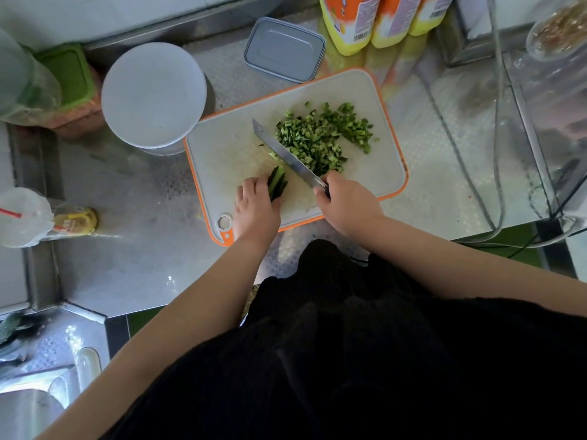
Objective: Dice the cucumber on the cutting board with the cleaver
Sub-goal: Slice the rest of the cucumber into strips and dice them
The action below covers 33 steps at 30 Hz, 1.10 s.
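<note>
The uncut cucumber strips [277, 183] lie bunched on the near part of the cutting board [228, 147], pinned under the curled fingertips of the left hand [255, 206], which presses down on their near end. Just to the right of that hand, the cleaver [286, 154] stands on its edge, blade slanting away and to the left, its cutting edge just beside the free end of the strips. The right hand [344, 203] is wrapped round the cleaver's handle, fingers closed tight on it. Beyond the blade, on the far side from the left hand, a loose heap of diced cucumber [320, 134] spreads over the board.

The board is pale with an orange rim and a hanging hole at the corner nearest the left wrist; it sits askew on the patterned steel desk [143, 249]. Beyond the left hand stands a white round bowl [154, 93], touching the board's far left corner. Beyond the right hand lies a grey rectangular lidded box [284, 50], and past it a row of yellow bottles [378, 20] with orange labels; barcodes show, but the print is too small to read. Far out to the left of the left hand lies a plastic cup [25, 217] with a red straw.
</note>
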Tool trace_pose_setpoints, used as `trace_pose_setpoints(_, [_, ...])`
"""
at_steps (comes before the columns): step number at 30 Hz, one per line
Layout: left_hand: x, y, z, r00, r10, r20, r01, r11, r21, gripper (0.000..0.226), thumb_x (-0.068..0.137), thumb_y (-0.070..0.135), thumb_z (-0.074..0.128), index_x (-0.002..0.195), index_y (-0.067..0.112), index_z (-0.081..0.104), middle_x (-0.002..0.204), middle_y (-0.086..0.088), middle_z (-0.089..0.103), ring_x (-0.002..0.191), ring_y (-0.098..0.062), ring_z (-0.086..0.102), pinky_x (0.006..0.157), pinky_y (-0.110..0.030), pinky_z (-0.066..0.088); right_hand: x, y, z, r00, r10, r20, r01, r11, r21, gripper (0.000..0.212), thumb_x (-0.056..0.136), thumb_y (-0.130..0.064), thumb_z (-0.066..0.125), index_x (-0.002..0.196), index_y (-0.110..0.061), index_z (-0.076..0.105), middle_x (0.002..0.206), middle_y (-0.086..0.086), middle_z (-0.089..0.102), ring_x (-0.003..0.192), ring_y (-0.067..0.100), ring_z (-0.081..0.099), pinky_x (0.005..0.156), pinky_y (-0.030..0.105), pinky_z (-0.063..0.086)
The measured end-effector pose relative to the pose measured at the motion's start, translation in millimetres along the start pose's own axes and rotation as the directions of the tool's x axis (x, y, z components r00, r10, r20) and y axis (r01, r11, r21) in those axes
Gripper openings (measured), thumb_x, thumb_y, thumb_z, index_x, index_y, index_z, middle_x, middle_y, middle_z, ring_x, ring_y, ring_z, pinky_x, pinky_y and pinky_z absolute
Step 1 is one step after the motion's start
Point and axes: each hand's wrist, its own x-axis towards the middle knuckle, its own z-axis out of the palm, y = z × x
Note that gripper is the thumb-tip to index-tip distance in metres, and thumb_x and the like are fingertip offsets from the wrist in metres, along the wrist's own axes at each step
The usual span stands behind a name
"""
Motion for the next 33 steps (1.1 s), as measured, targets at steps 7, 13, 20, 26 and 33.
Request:
trace_pose_setpoints(7, [10.8,1.0,6.1,0.950,0.117,-0.289,-0.166,0.975,-0.151,0.021,0.085,0.018,0.065,0.097,0.002,0.059,0.106,-0.014,0.055,0.096,-0.031,0.050,0.079,-0.034,0.044,3.7,-10.9,-4.7,0.996,-0.079,0.034,0.084,0.980,-0.182,0.024,0.101,-0.029,0.036,0.099,-0.007,0.046,0.069,0.005,0.049,0.065,0.031,0.049,0.054,0.035,0.034])
trace_pose_setpoints(13, [22.4,-11.5,17.5,0.914,0.229,-0.335,-0.294,0.942,-0.160,0.016,0.087,0.017,0.062,0.085,0.001,0.063,0.095,-0.015,0.057,0.088,-0.027,0.048,0.073,-0.031,0.041,9.1,-12.9,-0.4,0.990,-0.077,0.120,0.105,0.964,-0.245,0.021,0.101,-0.024,0.035,0.085,-0.011,0.037,0.060,-0.001,0.034,0.063,0.027,0.043,0.055,0.034,0.029])
trace_pose_setpoints(20, [22.7,-16.1,26.3,0.895,0.256,-0.366,-0.341,0.921,-0.189,0.011,0.086,0.011,0.066,0.088,0.000,0.065,0.096,-0.014,0.059,0.090,-0.024,0.047,0.077,-0.030,0.042,22.2,-17.4,9.2,0.983,0.059,0.174,-0.009,0.961,-0.278,0.008,0.096,-0.005,0.043,0.092,-0.009,0.049,0.073,0.001,0.046,0.073,0.027,0.049,0.061,0.033,0.034])
trace_pose_setpoints(26, [21.5,-16.9,26.1,0.893,0.260,-0.368,-0.346,0.919,-0.188,0.011,0.088,0.013,0.064,0.089,0.002,0.066,0.098,-0.015,0.059,0.089,-0.028,0.050,0.078,-0.032,0.044,29.7,-13.5,17.3,0.983,0.075,0.169,-0.038,0.977,-0.208,0.017,0.099,-0.017,0.041,0.098,-0.004,0.051,0.082,0.011,0.057,0.074,0.029,0.056,0.059,0.033,0.036])
trace_pose_setpoints(33, [7.8,-20.7,20.3,0.897,0.275,-0.345,-0.344,0.926,-0.156,0.018,0.089,0.021,0.062,0.093,0.004,0.065,0.102,-0.016,0.056,0.093,-0.032,0.052,0.082,-0.034,0.044,29.5,-9.1,2.8,0.987,0.079,0.140,-0.059,0.989,-0.138,0.027,0.101,-0.030,0.039,0.084,-0.010,0.042,0.072,0.005,0.045,0.069,0.026,0.046,0.060,0.033,0.033])
